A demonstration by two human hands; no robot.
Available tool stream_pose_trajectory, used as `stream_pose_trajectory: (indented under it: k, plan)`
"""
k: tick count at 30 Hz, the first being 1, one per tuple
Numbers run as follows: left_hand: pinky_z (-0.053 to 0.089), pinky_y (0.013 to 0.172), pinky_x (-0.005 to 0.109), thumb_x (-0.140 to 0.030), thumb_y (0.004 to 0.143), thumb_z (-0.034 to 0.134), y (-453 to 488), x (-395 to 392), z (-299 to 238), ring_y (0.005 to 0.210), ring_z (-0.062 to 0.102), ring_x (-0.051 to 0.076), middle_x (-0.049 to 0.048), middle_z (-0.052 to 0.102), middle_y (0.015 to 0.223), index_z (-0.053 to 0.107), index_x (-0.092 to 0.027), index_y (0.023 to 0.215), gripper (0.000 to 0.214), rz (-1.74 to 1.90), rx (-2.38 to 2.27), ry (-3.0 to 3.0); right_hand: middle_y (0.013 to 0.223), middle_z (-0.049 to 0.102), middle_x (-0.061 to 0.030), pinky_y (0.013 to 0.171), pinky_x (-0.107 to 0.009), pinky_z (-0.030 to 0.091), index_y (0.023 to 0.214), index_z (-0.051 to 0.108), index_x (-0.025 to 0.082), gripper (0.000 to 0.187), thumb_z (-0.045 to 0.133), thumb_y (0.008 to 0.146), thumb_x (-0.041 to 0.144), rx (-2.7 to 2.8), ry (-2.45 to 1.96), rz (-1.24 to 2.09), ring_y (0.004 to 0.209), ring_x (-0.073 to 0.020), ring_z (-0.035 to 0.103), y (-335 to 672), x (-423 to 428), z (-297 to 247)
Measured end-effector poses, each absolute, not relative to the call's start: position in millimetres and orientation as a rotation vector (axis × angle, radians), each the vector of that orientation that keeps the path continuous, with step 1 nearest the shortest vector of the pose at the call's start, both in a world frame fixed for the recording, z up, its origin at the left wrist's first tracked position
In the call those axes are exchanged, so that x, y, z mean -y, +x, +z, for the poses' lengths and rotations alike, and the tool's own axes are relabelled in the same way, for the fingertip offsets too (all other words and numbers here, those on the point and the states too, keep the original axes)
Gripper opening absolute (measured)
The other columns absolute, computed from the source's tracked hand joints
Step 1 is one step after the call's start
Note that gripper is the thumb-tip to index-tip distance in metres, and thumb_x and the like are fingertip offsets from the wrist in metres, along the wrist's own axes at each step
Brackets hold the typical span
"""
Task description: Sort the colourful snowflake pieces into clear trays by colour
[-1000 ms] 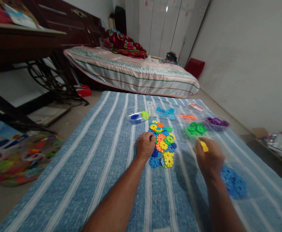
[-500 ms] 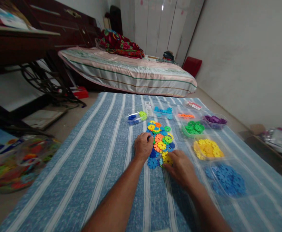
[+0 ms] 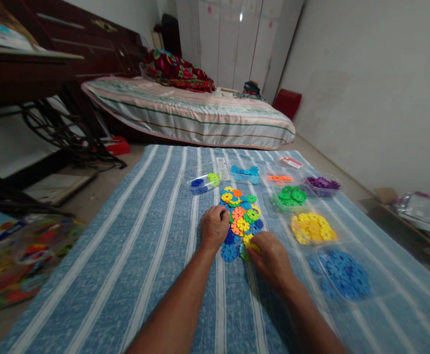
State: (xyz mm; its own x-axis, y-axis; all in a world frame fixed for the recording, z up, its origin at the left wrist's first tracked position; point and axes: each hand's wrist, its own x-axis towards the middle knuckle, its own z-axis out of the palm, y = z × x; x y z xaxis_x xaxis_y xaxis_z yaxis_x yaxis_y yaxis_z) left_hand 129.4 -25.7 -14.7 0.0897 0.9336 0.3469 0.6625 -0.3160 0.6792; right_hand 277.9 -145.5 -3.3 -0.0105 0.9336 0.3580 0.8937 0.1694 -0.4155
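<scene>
A mixed pile of flower-shaped plastic discs (image 3: 238, 213) in orange, yellow, green and blue lies in the middle of the striped cloth. My left hand (image 3: 214, 227) is at the pile's left edge, thumb and fingers pinched on a dark blue disc (image 3: 222, 214) that is mostly covered. At the near right end, my right hand (image 3: 272, 256) has its fingers closed on a yellow disc (image 3: 255, 242), partly hidden by the fingertips. A lighter blue disc (image 3: 229, 252) lies flat between the hands, at the near end of the pile.
Clear tubs hold yellow discs (image 3: 314, 227), blue discs (image 3: 346, 275), green discs (image 3: 292, 195), purple discs (image 3: 323, 183), orange discs (image 3: 279, 178) and light blue discs (image 3: 245, 172). Another tub (image 3: 202, 183) holds dark blue and lime ones. A bag of colourful pieces (image 3: 30, 255) sits at the left.
The view has shifted slightly, moving the scene left and a little down. Both hands stay at the pile in nearly the same grips.
</scene>
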Motion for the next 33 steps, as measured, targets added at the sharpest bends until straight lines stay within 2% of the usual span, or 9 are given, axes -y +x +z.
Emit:
stream_pose_trajectory:
  k: [7, 11, 16, 20, 24, 27, 30, 33]
  plan:
    - [0.047, 0.086, 0.031, -0.022, 0.084, 0.051, 129.9, 25.2, -14.6, 0.091, 0.064, 0.02, 0.0043, 0.07, 0.09, 0.065, -0.021, 0.081, 0.015, 1.083, -1.59, 2.014, 0.07, 0.062, -0.0034, 0.063, -0.027, 0.038, 0.069, 0.06, 0.02, 0.017, 0.057, 0.086, 0.021, 1.899, -1.639, 0.012, 0.071, -0.0182, 0.057, 274.4, 145.5, -5.5]
    - [0.047, 0.085, 0.031, -0.022, 0.084, 0.051, 129.5, 24.8, -14.7, 0.09, 0.064, 0.019, 0.0037, 0.07, 0.088, 0.065, -0.022, 0.08, 0.015, 1.073, -1.588, 2.015, 0.07, 0.063, -0.0033, 0.064, -0.027, 0.04, 0.071, 0.06, 0.021, 0.023, 0.05, 0.092, 0.023, 1.84, -1.533, -0.062, 0.07, -0.0173, 0.057, 282.5, 142.9, 2.9]
    - [0.047, 0.084, 0.031, -0.021, 0.084, 0.05, 129.5, 25.0, -14.6, 0.09, 0.063, 0.019, 0.0041, 0.07, 0.089, 0.066, -0.022, 0.08, 0.016, 1.078, -1.58, 2.028, 0.07, 0.063, -0.0045, 0.069, -0.031, 0.041, 0.074, 0.062, 0.021, 0.02, 0.052, 0.092, 0.024, 1.536, -1.67, -0.534, 0.071, -0.0202, 0.056, 329.6, 135.4, 28.3]
    - [0.047, 0.084, 0.031, -0.021, 0.085, 0.051, 130.1, 25.5, -14.5, 0.089, 0.063, 0.019, 0.0046, 0.07, 0.089, 0.066, -0.021, 0.08, 0.015, 1.065, -1.598, 2.026, 0.082, 0.066, -0.0089, 0.076, -0.038, 0.043, 0.086, 0.066, 0.018, 0.013, 0.054, 0.088, 0.02, 1.295, -1.791, -0.821, 0.081, -0.0246, 0.058, 355.1, 131.7, 36.0]
    - [0.047, 0.084, 0.03, -0.021, 0.085, 0.051, 130.0, 25.9, -14.3, 0.089, 0.063, 0.019, 0.004, 0.07, 0.089, 0.065, -0.022, 0.08, 0.015, 1.06, -1.598, 2.026, 0.087, 0.067, -0.0086, 0.081, -0.038, 0.046, 0.086, 0.067, 0.02, 0.016, 0.052, 0.09, 0.019, 1.514, -1.641, -0.584, 0.087, -0.0232, 0.06, 330.9, 129.2, 21.0]
    - [0.046, 0.085, 0.03, -0.021, 0.085, 0.051, 129.5, 26.2, -13.9, 0.09, 0.063, 0.019, 0.0037, 0.07, 0.089, 0.065, -0.022, 0.081, 0.015, 1.068, -1.575, 2.023, 0.098, 0.067, -0.0103, 0.09, -0.042, 0.047, 0.091, 0.069, 0.021, 0.012, 0.057, 0.089, 0.024, 1.763, -1.566, -0.324, 0.102, -0.0257, 0.058, 301.5, 129.6, 7.3]
    - [0.046, 0.086, 0.03, -0.022, 0.085, 0.051, 129.2, 26.7, -13.4, 0.091, 0.063, 0.018, 0.0033, 0.07, 0.09, 0.064, -0.022, 0.081, 0.014, 1.059, -1.567, 2.02, 0.107, 0.066, -0.0119, 0.095, -0.045, 0.045, 0.09, 0.069, 0.022, 0.01, 0.065, 0.085, 0.028, 1.933, -1.65, -0.147, 0.114, -0.0296, 0.054, 284.4, 132.9, 0.6]
    - [0.047, 0.085, 0.03, -0.023, 0.086, 0.052, 129.2, 26.9, -13.3, 0.09, 0.063, 0.018, 0.0027, 0.07, 0.09, 0.065, -0.023, 0.081, 0.014, 1.052, -1.579, 2.016, 0.108, 0.066, -0.0134, 0.094, -0.047, 0.045, 0.085, 0.069, 0.021, 0.008, 0.068, 0.082, 0.028, 1.989, -1.772, -0.082, 0.115, -0.032, 0.052, 279.6, 135.9, 0.1]
